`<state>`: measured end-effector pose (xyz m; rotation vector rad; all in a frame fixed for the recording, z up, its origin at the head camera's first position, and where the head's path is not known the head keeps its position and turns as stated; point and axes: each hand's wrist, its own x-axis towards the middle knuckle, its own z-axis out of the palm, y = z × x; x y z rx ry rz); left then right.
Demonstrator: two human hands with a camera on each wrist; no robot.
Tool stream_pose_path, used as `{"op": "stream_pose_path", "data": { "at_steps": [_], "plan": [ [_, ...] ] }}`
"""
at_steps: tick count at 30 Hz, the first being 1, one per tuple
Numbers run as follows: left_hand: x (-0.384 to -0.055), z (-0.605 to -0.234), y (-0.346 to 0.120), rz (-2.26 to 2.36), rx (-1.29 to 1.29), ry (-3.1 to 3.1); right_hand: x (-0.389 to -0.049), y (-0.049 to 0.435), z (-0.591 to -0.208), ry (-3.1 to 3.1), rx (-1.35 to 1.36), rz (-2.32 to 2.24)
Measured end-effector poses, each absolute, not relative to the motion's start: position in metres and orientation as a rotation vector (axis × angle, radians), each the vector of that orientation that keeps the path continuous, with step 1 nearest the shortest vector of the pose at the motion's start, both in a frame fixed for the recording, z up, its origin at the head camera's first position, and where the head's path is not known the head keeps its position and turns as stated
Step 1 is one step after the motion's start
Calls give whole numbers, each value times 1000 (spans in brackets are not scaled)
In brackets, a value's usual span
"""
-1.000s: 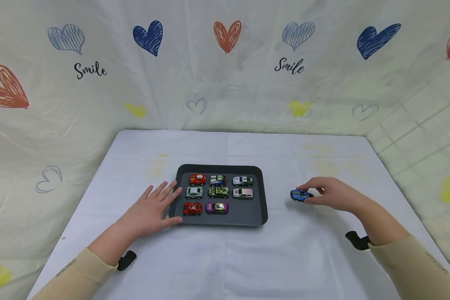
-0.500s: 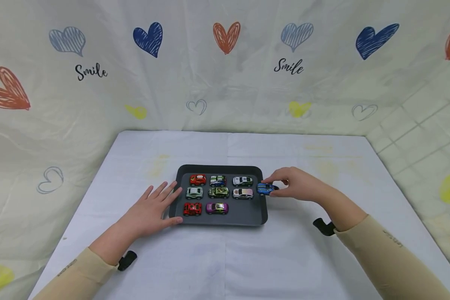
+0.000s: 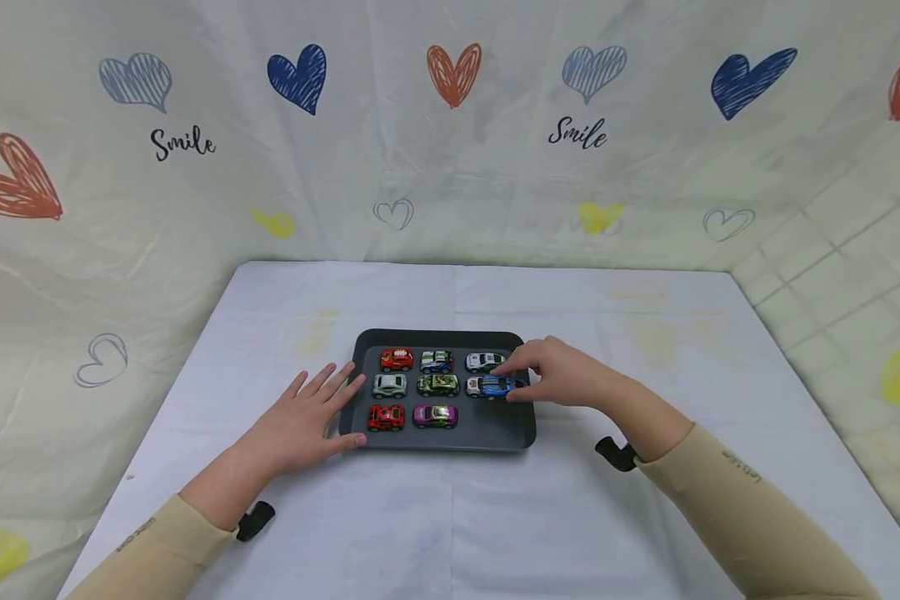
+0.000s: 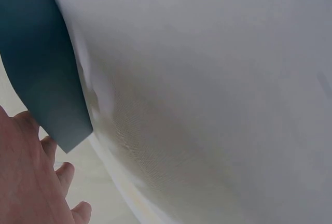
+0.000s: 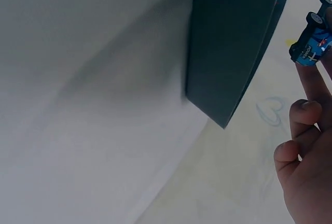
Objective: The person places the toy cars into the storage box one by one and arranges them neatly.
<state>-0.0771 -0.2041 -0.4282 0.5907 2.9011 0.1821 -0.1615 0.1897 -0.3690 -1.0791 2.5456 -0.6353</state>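
A dark grey tray lies mid-table with small toy cars in rows. My right hand pinches a blue toy car between thumb and fingers above the tray's right side, partly covering a white car. In the right wrist view the same blue car shows its side and black wheels. My left hand rests with spread fingers on the tray's left edge. Nearest to it are a pale green car and a red car; a purple car sits to their right.
In the back row stand another red car, a white-blue-green car and a white-and-green car. A camouflage car sits in the middle row. White cloth covers the table; a printed curtain hangs behind.
My right hand has carried the blue car leftward from the table's right side, past the tray's right rim, to over the tray. The left hand has stayed put.
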Motion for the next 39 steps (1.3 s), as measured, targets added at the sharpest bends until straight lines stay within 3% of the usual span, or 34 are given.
{"op": "stream_pose_path", "data": {
  "at_steps": [27,39],
  "plan": [
    [-74,-427,-202,172,607,2902,-130,166,-409,2727,-1199,-97],
    [-72,-426,-203,171,589,2911,-137,172,-390,2774,-1208,-175]
  ]
}}
